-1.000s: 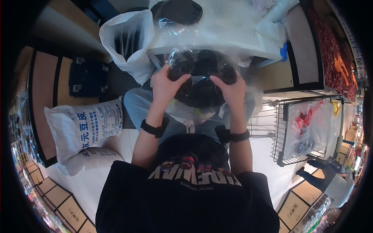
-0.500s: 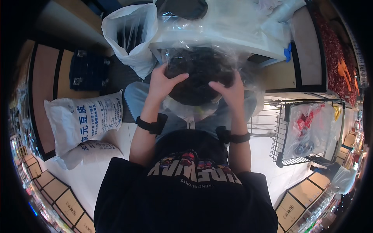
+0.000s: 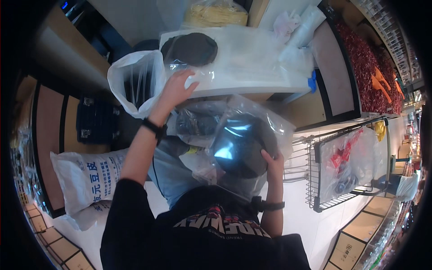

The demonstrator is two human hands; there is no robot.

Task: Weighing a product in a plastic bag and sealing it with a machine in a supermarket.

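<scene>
Dark round slab in clear bag (image 3: 240, 148) is gripped by right hand (image 3: 273, 164) fingers; left hand (image 3: 176, 87), fingers spread, touches plastic at white desk (image 3: 252, 83) edge. Bagging looks unfinished.

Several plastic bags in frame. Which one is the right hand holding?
The clear bag with the dark round contents, held at its lower right edge by the right hand. The white open bag hangs untouched beside the left hand.

Glossy clear plastic bag (image 3: 252, 135); matt white counter (image 3: 252, 83).

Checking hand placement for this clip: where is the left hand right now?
Head view, upper left of centre: the left hand reaches up to the white counter's front edge, beside the open white plastic bag.
</scene>
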